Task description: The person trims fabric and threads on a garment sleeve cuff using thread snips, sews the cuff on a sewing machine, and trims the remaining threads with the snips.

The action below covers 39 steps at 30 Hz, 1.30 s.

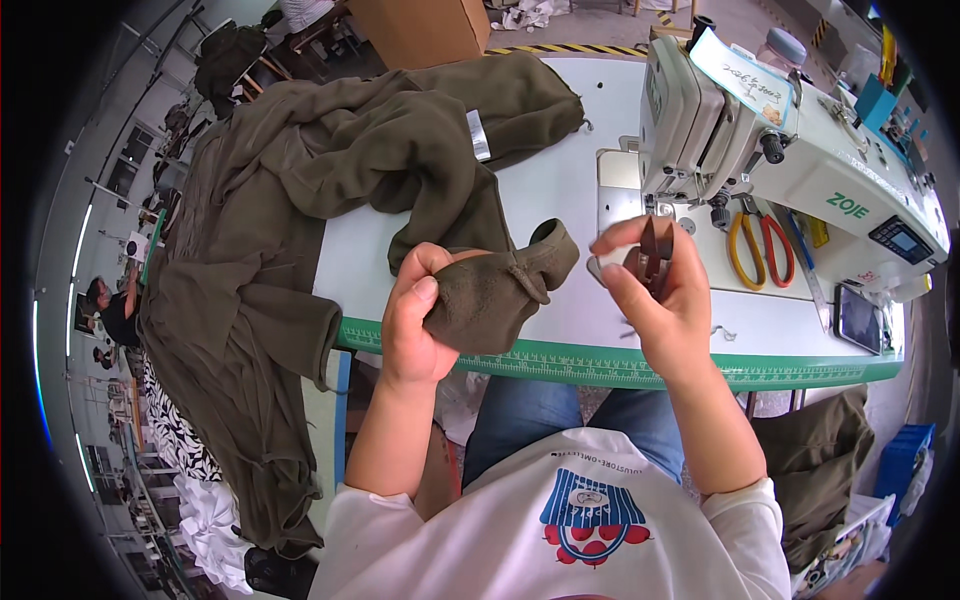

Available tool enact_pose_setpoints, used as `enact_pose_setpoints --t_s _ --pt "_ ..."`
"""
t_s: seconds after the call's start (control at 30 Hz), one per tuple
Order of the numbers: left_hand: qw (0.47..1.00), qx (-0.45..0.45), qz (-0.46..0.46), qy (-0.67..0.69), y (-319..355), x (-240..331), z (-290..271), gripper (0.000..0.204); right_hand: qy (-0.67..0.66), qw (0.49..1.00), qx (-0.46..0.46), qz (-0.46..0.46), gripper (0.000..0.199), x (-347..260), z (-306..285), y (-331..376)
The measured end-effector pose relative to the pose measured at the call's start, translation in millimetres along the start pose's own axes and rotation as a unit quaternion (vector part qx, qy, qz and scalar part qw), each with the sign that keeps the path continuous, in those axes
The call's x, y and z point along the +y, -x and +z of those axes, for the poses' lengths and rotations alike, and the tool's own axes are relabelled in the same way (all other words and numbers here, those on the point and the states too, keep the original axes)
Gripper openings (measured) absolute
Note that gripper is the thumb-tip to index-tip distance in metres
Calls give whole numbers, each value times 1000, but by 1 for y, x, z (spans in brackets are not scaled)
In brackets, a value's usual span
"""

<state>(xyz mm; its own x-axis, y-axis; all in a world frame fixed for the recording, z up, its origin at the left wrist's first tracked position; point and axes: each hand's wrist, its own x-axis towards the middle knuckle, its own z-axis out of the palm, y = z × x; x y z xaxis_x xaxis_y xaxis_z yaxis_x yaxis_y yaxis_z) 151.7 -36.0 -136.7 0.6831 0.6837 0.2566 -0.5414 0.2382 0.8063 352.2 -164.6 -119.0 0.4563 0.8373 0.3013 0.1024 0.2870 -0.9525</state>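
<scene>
Left hand pinches olive fabric; right hand, part-curled, holds snips. Probably thread trimming; next calls for steady fabric.

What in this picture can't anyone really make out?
All in the head view:
- Snips: lower part hidden by the right grip.
- Olive cloth piece: underside turned away, partly covered by the left grip.
- Cardboard box: cut off by the top edge.
- Person at far left: too small to tell what they handle.
</scene>
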Motion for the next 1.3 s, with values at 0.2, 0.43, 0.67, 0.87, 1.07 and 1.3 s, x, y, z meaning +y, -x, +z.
enact_pose_setpoints --t_s 0.2,0.43,0.67,0.87,1.07,1.3 --pt "1000 -18 -12 11 1 3 9 19 -56 995 -29 74 24 -7 19 -15" --pt "947 -60 60 -311 -2 27 14 36 -64 989 -23 128 18 -10 19 -10" --pt "955 -56 -166 -238 6 35 61 13 130 977 -61 -160 16 -27 19 -10" --pt "978 -18 -204 -39 11 -5 70 24 62 995 71 -34 22 -39 -1 22" --pt "982 23 -184 41 18 -28 80 36 161 983 90 8 23 -38 -27 58" --pt "988 21 -155 22 18 -41 90 42 91 989 103 49 29 -29 -38 81"
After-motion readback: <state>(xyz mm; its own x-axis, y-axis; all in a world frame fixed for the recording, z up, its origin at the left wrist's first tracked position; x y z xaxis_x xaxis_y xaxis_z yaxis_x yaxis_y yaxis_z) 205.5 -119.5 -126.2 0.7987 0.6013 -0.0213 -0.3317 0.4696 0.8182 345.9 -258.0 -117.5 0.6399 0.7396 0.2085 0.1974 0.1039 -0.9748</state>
